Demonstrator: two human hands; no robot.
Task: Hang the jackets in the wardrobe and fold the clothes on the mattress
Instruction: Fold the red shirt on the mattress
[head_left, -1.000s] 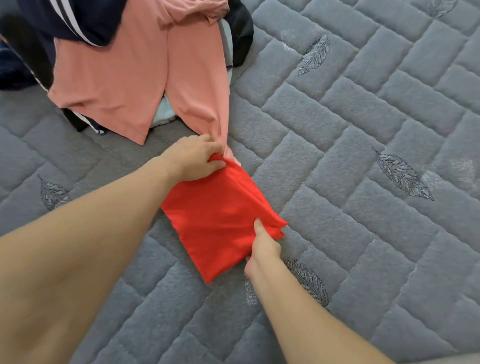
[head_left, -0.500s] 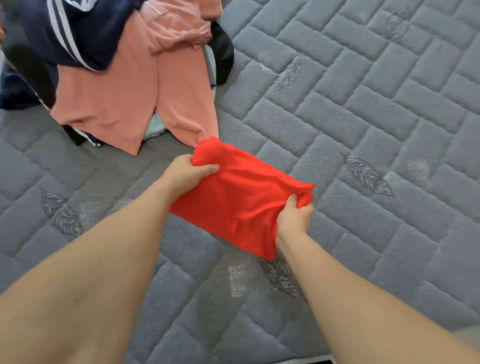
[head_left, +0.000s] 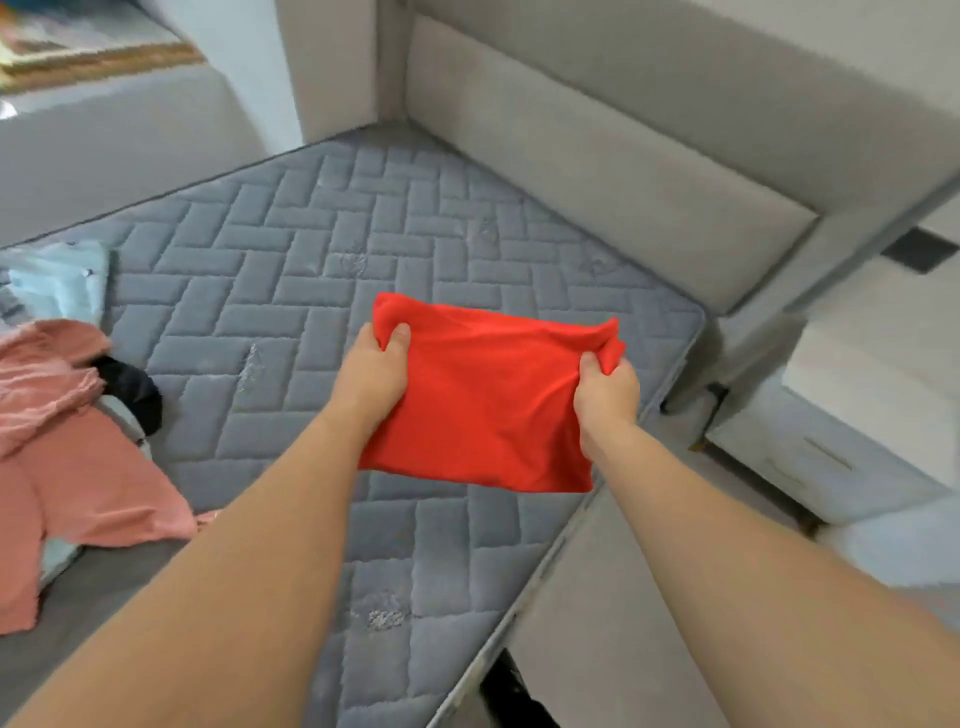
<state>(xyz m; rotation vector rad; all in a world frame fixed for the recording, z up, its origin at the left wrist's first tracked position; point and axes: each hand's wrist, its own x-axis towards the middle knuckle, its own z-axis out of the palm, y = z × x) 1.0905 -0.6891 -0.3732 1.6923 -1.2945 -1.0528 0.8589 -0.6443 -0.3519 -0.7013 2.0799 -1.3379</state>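
A folded red garment (head_left: 488, 400) hangs in the air above the grey quilted mattress (head_left: 291, 291), held flat between both hands. My left hand (head_left: 376, 371) grips its left edge with the thumb on top. My right hand (head_left: 605, 392) pinches its right edge. At the left edge of the view lies a heap of unfolded clothes: a pink garment (head_left: 62, 467), a pale blue one (head_left: 57, 283) and a black piece (head_left: 132, 387). No jacket or wardrobe shows in this view.
A grey padded headboard (head_left: 623, 171) runs along the mattress's far right side, and the bed frame's edge (head_left: 587, 597) lies below my right arm. A white bedside cabinet (head_left: 852, 415) stands at the right. A grey ledge (head_left: 104, 130) rises at the back left.
Both hands lifted the red garment off the mattress and carried it right, away from the clothes heap. The view swung up and right, bringing the headboard and the bedside cabinet into sight.
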